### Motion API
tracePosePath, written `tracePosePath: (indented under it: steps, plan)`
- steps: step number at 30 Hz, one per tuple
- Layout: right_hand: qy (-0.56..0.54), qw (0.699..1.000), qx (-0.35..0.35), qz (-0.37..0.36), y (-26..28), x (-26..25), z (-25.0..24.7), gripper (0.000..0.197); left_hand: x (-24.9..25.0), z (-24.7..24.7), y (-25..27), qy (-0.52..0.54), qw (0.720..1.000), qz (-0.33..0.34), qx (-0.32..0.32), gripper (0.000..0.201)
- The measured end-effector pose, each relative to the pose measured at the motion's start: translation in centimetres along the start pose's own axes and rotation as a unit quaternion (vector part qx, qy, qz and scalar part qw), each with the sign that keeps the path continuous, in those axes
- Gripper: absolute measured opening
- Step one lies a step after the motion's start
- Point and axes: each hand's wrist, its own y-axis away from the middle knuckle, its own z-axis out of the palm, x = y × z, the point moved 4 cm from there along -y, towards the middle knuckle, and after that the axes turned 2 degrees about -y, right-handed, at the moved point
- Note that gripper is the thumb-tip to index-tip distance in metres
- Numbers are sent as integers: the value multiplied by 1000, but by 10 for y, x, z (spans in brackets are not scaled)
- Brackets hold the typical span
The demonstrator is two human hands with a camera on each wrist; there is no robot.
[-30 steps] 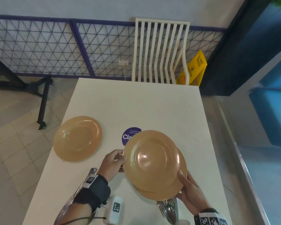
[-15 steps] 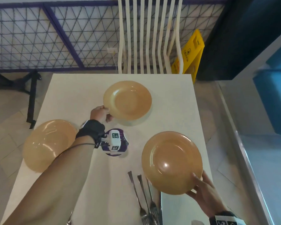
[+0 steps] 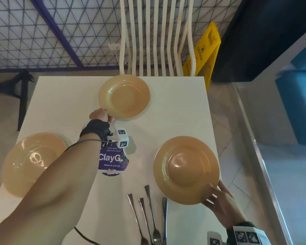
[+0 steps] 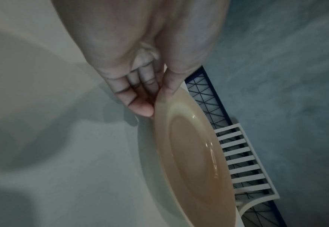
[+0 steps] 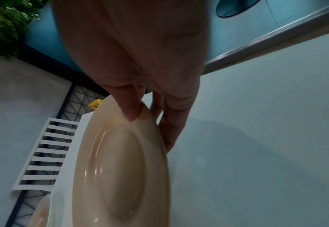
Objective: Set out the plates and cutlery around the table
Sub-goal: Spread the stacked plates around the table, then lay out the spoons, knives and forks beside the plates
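Note:
Three tan plates are on or over the white table. My left hand pinches the near rim of the far plate, which sits before the white chair; in the left wrist view the thumb lies on top of that plate and the fingers under it. My right hand grips the near-right rim of the right plate, thumb on top in the right wrist view. A third plate lies at the left edge. Several pieces of cutlery lie near the front edge.
A purple round sticker marks the table's middle. A white slatted chair stands at the far end, a yellow caution sign to its right. A metal rail and blue seating run along the right side.
My left hand lifted the top plate off the stack and carried it to the far end by the chair. My right hand moved the other plate toward the right edge, uncovering the cutlery.

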Motion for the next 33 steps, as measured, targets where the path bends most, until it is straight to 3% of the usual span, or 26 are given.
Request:
tracePosePath:
  steps: [6,10,15,19,23,27,29,33]
  plan:
    - [2,999,49,-3,-6,-6,5,40,-22,-17,29,33,999,2,-17,21]
    - [9,998,69,-2,-10,-6,9,38,-48,-35,89,149,984,0,-96,7]
    - [23,993,114,-10,-13,-1,10,34,-107,-76,155,171,980,-32,-97,16]
    - [20,990,138,-12,-6,7,9,27,-154,-109,205,124,986,-39,-107,14]
    - [8,990,142,-20,12,19,6,38,-192,-148,240,50,994,-21,-95,8]
    - [19,989,147,-24,43,42,8,33,-225,-206,251,-134,989,49,-40,20]
    - [22,988,150,-22,58,57,10,30,-235,-233,250,-182,982,55,-5,5]
    - [47,988,143,-21,92,86,26,33,-253,-281,238,-261,961,64,58,17]
